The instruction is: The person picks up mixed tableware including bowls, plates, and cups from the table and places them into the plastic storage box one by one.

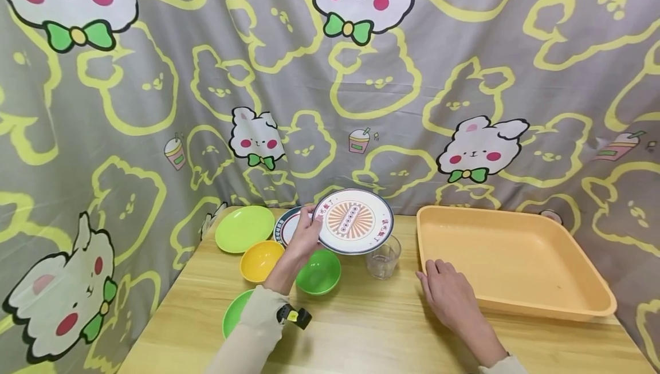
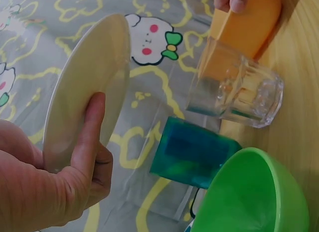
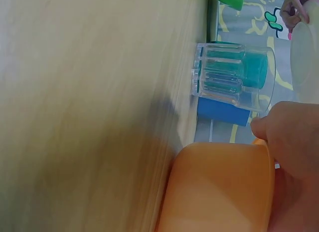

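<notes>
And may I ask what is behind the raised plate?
The head view shows a clear glass and curtain, partly covered; a teal container, seen in the left wrist view, is hidden.

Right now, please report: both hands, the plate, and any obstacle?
Left hand holding white plate, raised. Right hand on rim of orange tray. Clear glass left of tray, possibly in the way.
</notes>
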{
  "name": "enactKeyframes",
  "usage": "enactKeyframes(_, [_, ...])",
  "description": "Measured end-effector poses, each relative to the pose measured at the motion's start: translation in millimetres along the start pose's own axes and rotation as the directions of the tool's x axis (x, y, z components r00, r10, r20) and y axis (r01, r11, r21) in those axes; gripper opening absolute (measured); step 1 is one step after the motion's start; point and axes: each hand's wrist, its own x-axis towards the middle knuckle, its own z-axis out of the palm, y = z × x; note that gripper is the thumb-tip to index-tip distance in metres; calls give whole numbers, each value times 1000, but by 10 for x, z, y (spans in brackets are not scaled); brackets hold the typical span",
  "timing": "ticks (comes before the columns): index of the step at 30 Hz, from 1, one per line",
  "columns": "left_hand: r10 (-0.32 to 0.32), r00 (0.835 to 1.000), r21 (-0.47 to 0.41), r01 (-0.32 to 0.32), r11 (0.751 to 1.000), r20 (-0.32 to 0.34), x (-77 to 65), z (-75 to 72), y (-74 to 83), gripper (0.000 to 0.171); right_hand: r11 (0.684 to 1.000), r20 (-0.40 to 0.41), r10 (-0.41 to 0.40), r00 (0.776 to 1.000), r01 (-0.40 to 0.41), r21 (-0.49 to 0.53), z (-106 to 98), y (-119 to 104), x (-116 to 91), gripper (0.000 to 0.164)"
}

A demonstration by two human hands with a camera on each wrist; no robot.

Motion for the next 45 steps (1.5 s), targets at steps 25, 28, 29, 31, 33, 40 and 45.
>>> enactKeyframes(25, [9,1000,-26,-8,1000,20,52,221,55,38,999,-8,34,999,-34,-4,-2,-20,4,26])
enactKeyframes(28, [7,999,-33,-6,999,37,41,271,51,38,999,11,50,999,-50,0,-4,-27,-8,26])
enactKeyframes(29, [6,999,-35,-4,999,42,37,286,49,39,998,19,55,998,-55,1,-4,-29,-12,25])
enactKeyframes(31, [-3,999,-40,5,999,46,28,318,45,39,998,31,63,998,-63,4,-10,-38,-19,24])
enactKeyframes(33, [0,999,-37,2,999,51,23,349,39,39,998,40,68,997,-68,6,-10,-42,-25,23])
enactKeyframes(40, [26,997,-49,-22,999,68,2,461,-2,37,994,58,97,994,-100,43,-71,-56,-9,19])
enactKeyframes(45, [16,997,-83,-10,997,74,-16,519,-38,38,980,89,148,985,-158,120,-204,-4,63,19])
